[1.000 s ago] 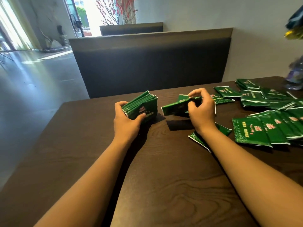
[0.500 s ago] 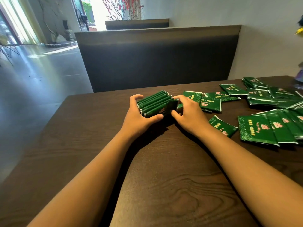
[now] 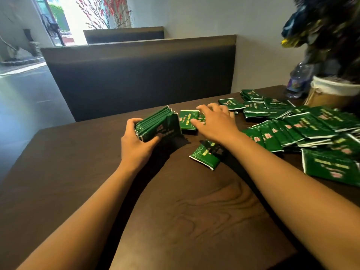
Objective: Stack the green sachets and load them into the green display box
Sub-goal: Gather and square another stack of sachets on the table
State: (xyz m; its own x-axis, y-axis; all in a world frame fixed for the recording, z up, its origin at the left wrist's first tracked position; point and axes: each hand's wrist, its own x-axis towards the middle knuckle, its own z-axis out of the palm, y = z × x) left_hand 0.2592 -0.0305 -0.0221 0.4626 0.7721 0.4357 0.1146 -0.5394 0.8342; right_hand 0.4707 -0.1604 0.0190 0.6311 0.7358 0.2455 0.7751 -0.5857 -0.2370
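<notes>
My left hand (image 3: 137,142) grips a stack of green sachets (image 3: 158,124) standing on edge on the dark wooden table (image 3: 175,211). My right hand (image 3: 213,122) lies just right of the stack with fingers spread flat over loose sachets; its thumb touches one flat sachet (image 3: 188,119). Another single sachet (image 3: 206,155) lies under my right forearm. Several more sachets (image 3: 303,127) are spread in an overlapping heap at the right. No green display box is in view.
A potted plant in a tan and white wrapped pot (image 3: 329,94) stands at the far right beside a plastic bottle (image 3: 300,80). A dark padded bench back (image 3: 140,75) runs behind the table. The table's left edge drops to the floor.
My right hand added its sachet to the stack held by my left, then moved right onto the loose sachets. The camera has swung right.
</notes>
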